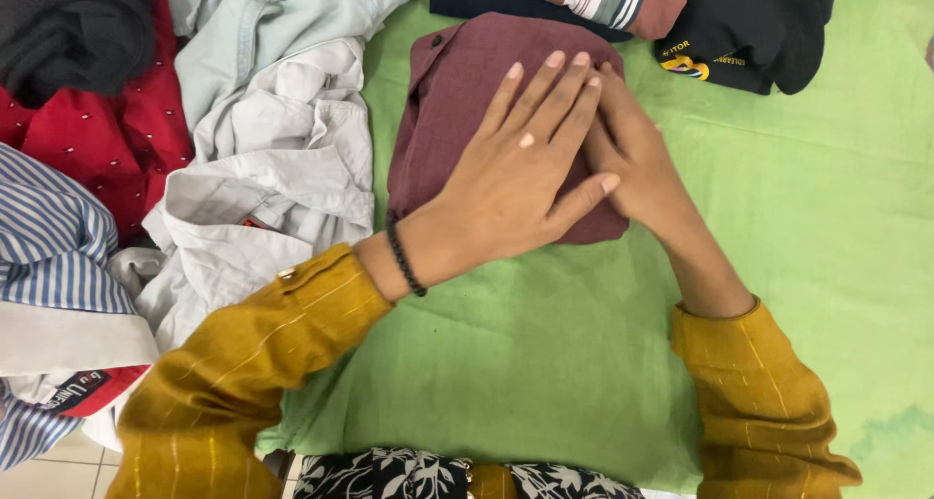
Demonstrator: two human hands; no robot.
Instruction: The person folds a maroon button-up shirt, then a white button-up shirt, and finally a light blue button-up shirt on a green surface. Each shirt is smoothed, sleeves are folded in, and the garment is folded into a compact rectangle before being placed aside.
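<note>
Mustard-yellow sleeves [243,373] come in from the bottom, and both hands lie flat, fingers stretched out, gripping nothing, pressing on a folded maroon shirt [457,110] on the green cloth [545,363]. Left hand [516,183] overlaps the right hand [632,159]. Crumpled pale shirts [277,149] sit just left of the hands, a black tee [759,27] beyond them.

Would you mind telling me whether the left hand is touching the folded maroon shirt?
Touching: the head view shows the left hand lying flat on the folded maroon shirt.
</note>
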